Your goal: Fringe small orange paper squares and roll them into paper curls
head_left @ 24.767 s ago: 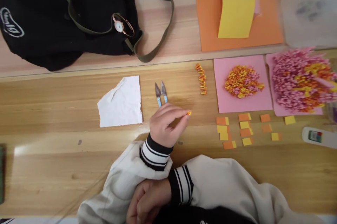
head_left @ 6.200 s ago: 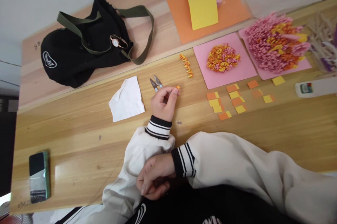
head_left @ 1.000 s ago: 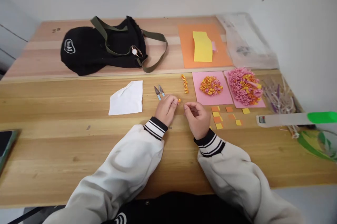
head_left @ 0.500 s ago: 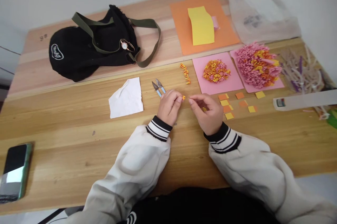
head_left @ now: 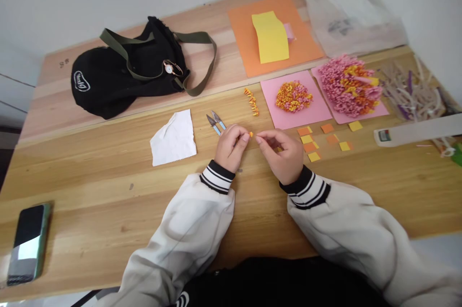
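Between the thumb and fingertip of my left hand (head_left: 230,148) is a small curled orange-and-yellow paper piece (head_left: 251,134). My right hand (head_left: 284,157) is pinched closed just right of it; whatever its fingertips hold is too small to make out. Thread snips (head_left: 215,122) with blue handles lie beyond my left hand, partly hidden by it. A short row of similar curled pieces (head_left: 251,101) rests farther off. Beside my right hand are several orange and yellow paper squares (head_left: 314,157), some partly covered by the hand.
A pink sheet (head_left: 269,100) bears a pile of curled pieces (head_left: 293,96), with a larger pink-and-orange pile (head_left: 346,86) to its right. White paper (head_left: 173,138), a black bag (head_left: 108,76), a phone (head_left: 29,244), orange sheet (head_left: 245,52) and glue stick (head_left: 415,131) lie around.
The camera view has shifted slightly. My right fingertips have come a little closer to the curled paper piece; my left hand keeps its pinch.
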Tool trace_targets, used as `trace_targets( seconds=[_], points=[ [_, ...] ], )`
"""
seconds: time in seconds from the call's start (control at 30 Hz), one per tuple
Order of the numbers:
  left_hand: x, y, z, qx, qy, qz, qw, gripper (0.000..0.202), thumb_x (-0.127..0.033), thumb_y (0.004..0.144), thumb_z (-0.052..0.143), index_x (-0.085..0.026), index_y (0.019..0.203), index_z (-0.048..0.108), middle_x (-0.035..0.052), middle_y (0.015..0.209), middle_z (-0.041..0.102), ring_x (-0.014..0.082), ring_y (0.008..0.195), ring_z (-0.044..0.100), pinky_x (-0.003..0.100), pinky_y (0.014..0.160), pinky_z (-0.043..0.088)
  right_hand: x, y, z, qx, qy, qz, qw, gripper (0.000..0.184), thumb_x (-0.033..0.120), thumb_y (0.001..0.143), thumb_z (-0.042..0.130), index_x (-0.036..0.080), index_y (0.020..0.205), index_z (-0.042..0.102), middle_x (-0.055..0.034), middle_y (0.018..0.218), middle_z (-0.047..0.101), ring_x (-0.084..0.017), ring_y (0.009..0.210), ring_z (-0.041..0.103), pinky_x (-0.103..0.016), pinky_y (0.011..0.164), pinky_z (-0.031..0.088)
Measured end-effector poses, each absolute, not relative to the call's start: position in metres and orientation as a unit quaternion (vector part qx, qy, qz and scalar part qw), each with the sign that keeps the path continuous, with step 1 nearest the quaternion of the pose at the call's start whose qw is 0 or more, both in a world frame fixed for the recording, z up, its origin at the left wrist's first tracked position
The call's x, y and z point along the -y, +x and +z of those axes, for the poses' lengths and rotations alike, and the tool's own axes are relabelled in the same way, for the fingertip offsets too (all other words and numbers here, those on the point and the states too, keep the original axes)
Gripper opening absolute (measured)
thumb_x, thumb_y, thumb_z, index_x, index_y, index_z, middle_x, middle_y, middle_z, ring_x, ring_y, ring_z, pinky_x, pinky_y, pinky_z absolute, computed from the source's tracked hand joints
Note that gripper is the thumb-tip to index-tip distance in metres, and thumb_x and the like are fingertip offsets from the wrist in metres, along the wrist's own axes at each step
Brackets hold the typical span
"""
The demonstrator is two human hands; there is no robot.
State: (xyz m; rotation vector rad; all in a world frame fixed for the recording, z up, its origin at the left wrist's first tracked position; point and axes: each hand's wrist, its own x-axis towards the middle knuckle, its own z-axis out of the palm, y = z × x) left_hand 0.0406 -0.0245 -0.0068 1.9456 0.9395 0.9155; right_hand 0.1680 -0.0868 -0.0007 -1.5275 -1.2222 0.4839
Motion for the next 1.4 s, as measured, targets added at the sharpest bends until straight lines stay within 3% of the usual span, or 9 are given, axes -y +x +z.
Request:
trace_targets(
  seconds=[0.33,0.93,1.4],
  points=[
    [0.0240,0.0417,-0.0060,-0.368,0.765,0.354,0.392,0.041,-0.056,0.088,0.035,-0.021,0.071,0.047,0.0025,0.068,0.051,0.0168,0.069,0.048,0.032,0.069,0.039,0.0851,0.1682,-0.0012,0.492,-0.645,0.217,0.543,0.010,0.025,0.076,0.060,0.018,0.075,0.066,-0.0006,0.065,0.066,-0.010,0.053,0.055,-0.023,0.051,0.046],
    [0.0211,0.0409,-0.0113,-0.336,0.746,0.376,0.435,0.028,-0.036,0.086,0.049,-0.016,0.066,0.054,0.0005,0.064,0.054,0.0126,0.063,0.048,0.027,0.064,0.037,0.0831,0.1749,0.0013,0.454,-0.635,0.290,0.554,0.013,0.029,0.073,0.062,0.016,0.074,0.065,-0.0015,0.065,0.066,-0.010,0.051,0.053,-0.024,0.051,0.045],
    [0.0202,0.0412,-0.0117,-0.336,0.751,0.370,0.431,0.030,-0.039,0.085,0.049,-0.017,0.065,0.052,-0.0002,0.061,0.050,0.0129,0.061,0.046,0.027,0.062,0.036,0.0820,0.1737,-0.0010,0.442,-0.631,0.336,0.542,0.020,0.034,0.071,0.063,0.015,0.077,0.067,-0.0017,0.060,0.063,-0.010,0.051,0.052,-0.026,0.052,0.045]
  ],
)
